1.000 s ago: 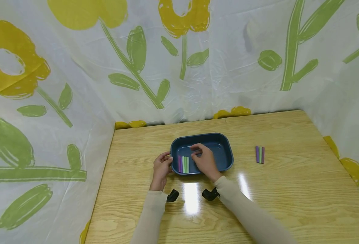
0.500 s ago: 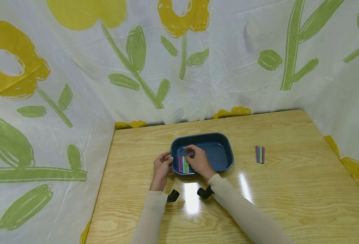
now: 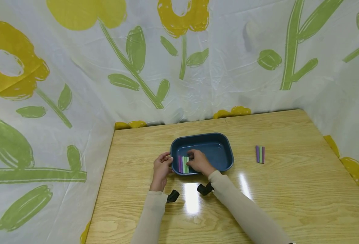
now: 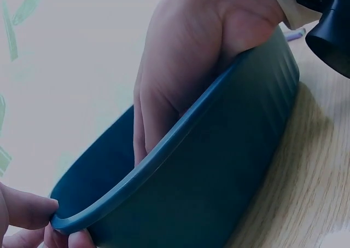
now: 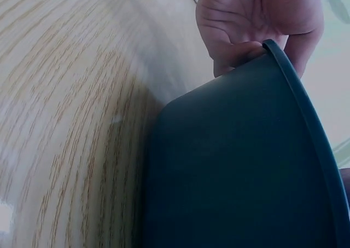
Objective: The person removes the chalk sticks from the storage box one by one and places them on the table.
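A dark blue plastic tub (image 3: 216, 135) with rounded corners stands on the table. My left hand (image 3: 161, 168) grips its left rim, thumb on one side of the wall and fingers on the other. Inside, at the left end, several chalk sticks (image 3: 180, 164) lie side by side: purple, whitish and light green. My right hand (image 3: 200, 162) reaches into the tub, thumb and forefinger at the rightmost green stick. In the left wrist view the tub wall hides those fingertips, and I cannot tell whether they pinch the stick.
To the right of the tub, two purple chalk sticks and a green one (image 3: 260, 154) lie on the wooden table (image 3: 289, 189). A flower-printed white sheet (image 3: 228, 67) hangs along the back and sides. Black wrist cameras (image 3: 173, 196) sit below both hands.
My right hand has moved left and down inside the tub, from beside the row of chalk to its rightmost green stick. The left hand has stayed on the rim.
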`<state>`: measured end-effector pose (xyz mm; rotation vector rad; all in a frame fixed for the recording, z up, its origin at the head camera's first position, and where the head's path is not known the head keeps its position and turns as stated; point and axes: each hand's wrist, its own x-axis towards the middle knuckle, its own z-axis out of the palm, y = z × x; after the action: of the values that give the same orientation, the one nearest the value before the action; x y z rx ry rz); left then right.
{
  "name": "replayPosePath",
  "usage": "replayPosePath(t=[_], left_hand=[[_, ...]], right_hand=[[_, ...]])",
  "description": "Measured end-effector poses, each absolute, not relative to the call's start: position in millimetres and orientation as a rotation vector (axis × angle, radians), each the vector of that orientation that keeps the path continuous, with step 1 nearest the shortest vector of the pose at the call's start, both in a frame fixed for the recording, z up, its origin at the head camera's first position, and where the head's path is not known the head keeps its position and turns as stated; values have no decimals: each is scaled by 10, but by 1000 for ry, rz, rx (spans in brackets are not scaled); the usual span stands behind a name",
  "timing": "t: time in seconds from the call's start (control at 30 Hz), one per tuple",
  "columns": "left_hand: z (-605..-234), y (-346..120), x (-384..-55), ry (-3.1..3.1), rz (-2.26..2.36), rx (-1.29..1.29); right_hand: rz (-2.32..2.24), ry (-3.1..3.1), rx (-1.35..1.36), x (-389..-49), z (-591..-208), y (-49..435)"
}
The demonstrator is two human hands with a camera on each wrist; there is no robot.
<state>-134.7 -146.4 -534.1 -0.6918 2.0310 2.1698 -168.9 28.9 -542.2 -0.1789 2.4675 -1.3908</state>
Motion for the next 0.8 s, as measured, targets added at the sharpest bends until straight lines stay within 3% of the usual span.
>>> replayPosePath(t=[0.8], left_hand=[[-5305, -1456, -1343, 2021, 2186, -694]], right_hand=[[-1422, 2500, -151, -1669, -5375, 298]])
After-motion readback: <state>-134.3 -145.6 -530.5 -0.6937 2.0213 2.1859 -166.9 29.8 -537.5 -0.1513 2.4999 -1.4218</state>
